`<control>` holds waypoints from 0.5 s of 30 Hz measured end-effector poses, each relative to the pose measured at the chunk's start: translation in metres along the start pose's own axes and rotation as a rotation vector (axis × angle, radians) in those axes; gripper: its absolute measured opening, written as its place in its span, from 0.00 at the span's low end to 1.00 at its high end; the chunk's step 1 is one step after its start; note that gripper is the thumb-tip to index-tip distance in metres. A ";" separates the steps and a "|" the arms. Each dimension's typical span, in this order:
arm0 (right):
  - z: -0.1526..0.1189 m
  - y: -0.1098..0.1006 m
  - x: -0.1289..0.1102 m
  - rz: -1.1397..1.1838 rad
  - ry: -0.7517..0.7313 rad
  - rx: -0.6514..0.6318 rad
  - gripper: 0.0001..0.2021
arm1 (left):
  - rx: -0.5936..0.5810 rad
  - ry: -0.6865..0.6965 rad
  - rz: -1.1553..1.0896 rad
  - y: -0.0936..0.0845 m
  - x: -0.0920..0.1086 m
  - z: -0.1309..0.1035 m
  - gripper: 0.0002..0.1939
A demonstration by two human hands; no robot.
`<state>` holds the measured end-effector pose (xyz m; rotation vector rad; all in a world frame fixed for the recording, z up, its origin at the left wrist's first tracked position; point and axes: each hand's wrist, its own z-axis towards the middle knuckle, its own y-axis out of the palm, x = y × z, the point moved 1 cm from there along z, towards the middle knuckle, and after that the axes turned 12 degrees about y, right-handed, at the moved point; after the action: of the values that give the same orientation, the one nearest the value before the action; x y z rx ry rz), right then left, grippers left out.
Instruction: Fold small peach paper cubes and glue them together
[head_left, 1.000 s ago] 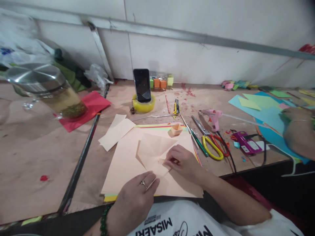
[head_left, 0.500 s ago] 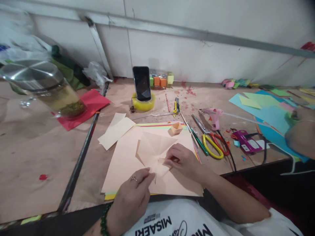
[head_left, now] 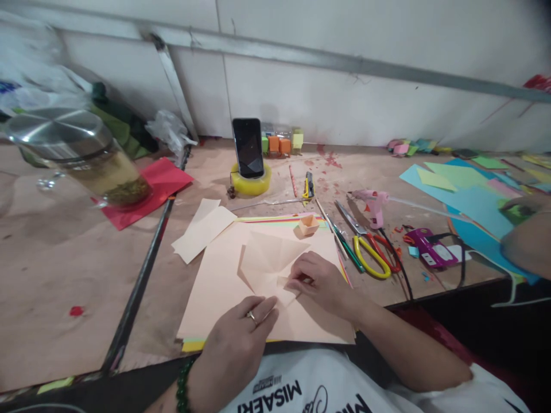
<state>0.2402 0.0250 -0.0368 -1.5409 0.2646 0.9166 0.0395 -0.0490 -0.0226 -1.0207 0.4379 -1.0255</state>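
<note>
A creased, partly folded sheet of peach paper (head_left: 269, 252) lies on a stack of coloured paper (head_left: 219, 269) whose top sheet is peach too. My right hand (head_left: 316, 281) pinches a fold at the right of the creased sheet. My left hand (head_left: 243, 332), with a ring and a green bead bracelet, has its fingertips on the near edge of the same sheet, thumb hidden beneath. Just beyond stands a small folded paper box (head_left: 308, 225) at the stack's far right corner.
Right of the stack lie scissors (head_left: 372, 258), a pink glue gun (head_left: 372, 203) and a purple device (head_left: 433, 246). Behind stands a phone (head_left: 248, 148) in a yellow tape roll (head_left: 258, 182). A glass tea jar (head_left: 107, 178) is at left. Another person's arm (head_left: 527, 244) shows at right.
My left hand has shifted slightly right and its fingers have moved over the near part of the folded sheet. My right hand keeps its pinch in place.
</note>
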 end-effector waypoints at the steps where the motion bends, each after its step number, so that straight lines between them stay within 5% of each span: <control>1: 0.000 0.000 0.000 0.006 -0.002 -0.002 0.09 | -0.004 -0.015 -0.012 0.000 0.000 0.000 0.20; 7: 0.001 -0.003 0.001 0.025 -0.011 -0.040 0.11 | 0.111 -0.195 0.028 0.009 0.002 -0.009 0.18; 15: 0.002 -0.004 0.001 0.020 -0.016 -0.044 0.10 | 0.113 -0.155 0.018 0.006 0.004 -0.007 0.18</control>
<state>0.2427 0.0277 -0.0345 -1.5732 0.2504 0.9556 0.0396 -0.0544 -0.0309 -0.9851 0.2592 -0.9367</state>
